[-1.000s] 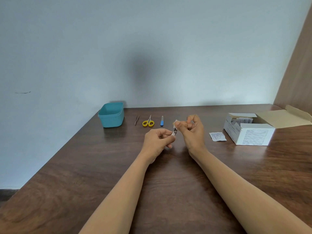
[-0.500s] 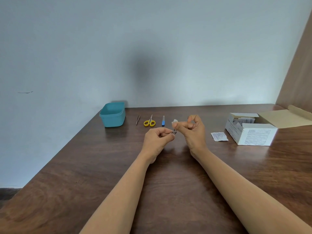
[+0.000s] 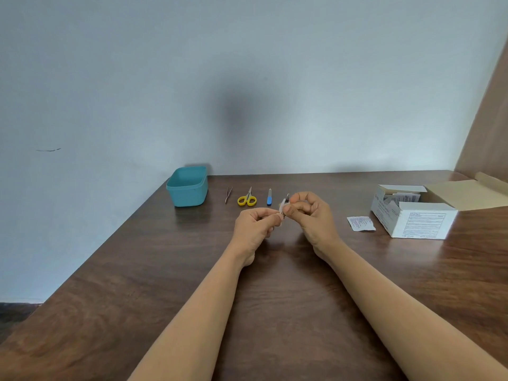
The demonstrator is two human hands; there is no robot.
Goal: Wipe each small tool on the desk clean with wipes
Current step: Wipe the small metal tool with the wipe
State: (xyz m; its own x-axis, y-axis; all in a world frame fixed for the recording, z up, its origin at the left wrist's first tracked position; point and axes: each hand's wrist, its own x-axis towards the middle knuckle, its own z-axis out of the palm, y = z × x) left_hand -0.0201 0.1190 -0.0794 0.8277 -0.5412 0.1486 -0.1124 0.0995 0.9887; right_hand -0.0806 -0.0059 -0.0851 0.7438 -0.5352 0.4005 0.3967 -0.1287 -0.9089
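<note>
**Wiping a tiny metal tool over a big brown desk**

Starting with the biggest thing: the dark wooden desk fills the whole lower half of the view and runs up to a plain pale wall. Far right sits an open white cardboard box, flap folded back, with paper sachets poking out of the top. Back left is a teal plastic tub, open on top.

Both bare forearms reach in from the bottom and meet near the middle of the desk. The left hand is pinched shut on the lower end of a small metal tool, might be a nail clipper, too small to say for sure. The right hand is right up against it, fingers curled and closed on a bit of white wipe wrapped around the tool. So the hands are together, raised a little above the wood.

Smaller stuff: a torn white sachet lies flat just left of the box. Behind the hands there's a row, each piece apart from the next: yellow-handled scissors, a blue-handled nail file, and thin tweezers nearest the tub.
</note>
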